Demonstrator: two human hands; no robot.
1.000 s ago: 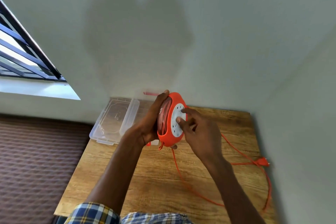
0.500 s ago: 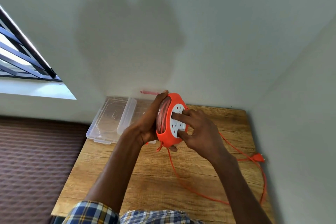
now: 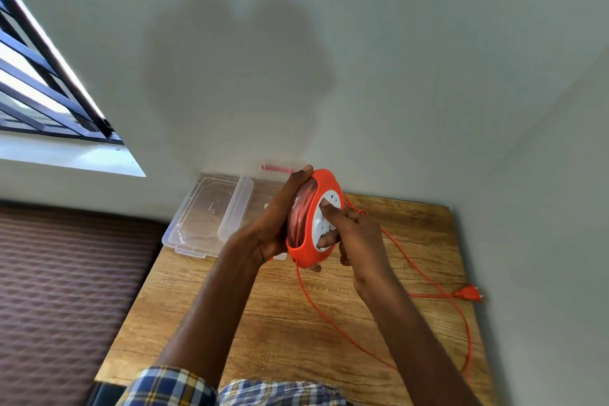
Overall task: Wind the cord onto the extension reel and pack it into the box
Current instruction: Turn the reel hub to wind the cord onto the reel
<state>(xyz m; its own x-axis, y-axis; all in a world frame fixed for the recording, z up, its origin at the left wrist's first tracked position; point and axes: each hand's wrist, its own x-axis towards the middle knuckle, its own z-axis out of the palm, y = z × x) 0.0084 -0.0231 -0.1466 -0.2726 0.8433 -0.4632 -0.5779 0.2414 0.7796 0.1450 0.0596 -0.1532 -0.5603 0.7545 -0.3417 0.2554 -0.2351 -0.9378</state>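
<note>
An orange extension reel [image 3: 304, 250] with a white socket face is held upright above the wooden table [image 3: 276, 323]. My left hand [image 3: 276, 224] grips its back and rim, thumb over the top edge. My right hand [image 3: 356, 237] presses fingers on the white socket face, curled around the front. Wound cord shows inside the reel. The loose orange cord [image 3: 333, 326] hangs from the reel's bottom, loops over the table to the right, and ends at the orange plug [image 3: 468, 293]. A clear plastic box [image 3: 237, 211] stands behind my left hand.
The box's clear lid [image 3: 197, 214] lies at the table's far left corner, partly over the edge. Walls close in behind and on the right of the table. A brown patterned surface [image 3: 66, 273] lies to the left. A window is at upper left.
My right hand's fingers have turned on the white face, rotating it. The loose cord on the table has shortened and the plug has slid a little closer.
</note>
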